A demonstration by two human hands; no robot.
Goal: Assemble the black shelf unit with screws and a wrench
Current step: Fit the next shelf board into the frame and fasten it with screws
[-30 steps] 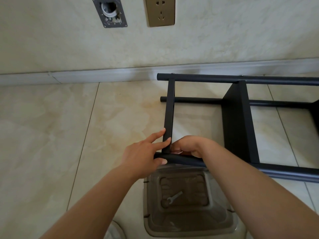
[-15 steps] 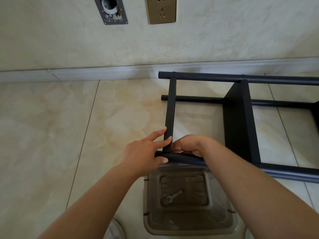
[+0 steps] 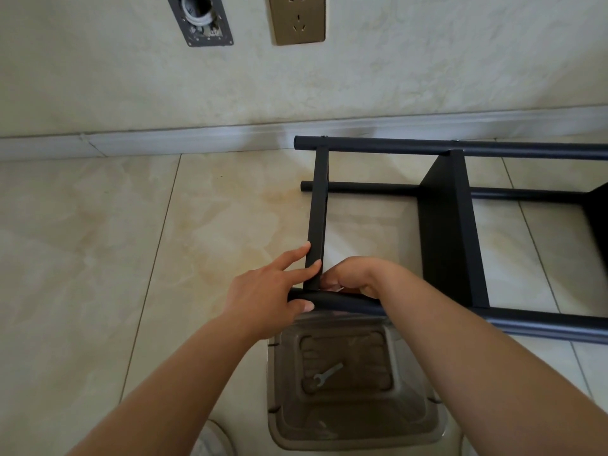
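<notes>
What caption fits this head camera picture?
Two hands steady a black shelf frame; the wrench waits in a bin.

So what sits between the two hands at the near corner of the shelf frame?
In the head view, the black crossbar stands between them. The left hand has fingers on its left face and a thumb on the near tube; the right hand curls just right of it.
</notes>
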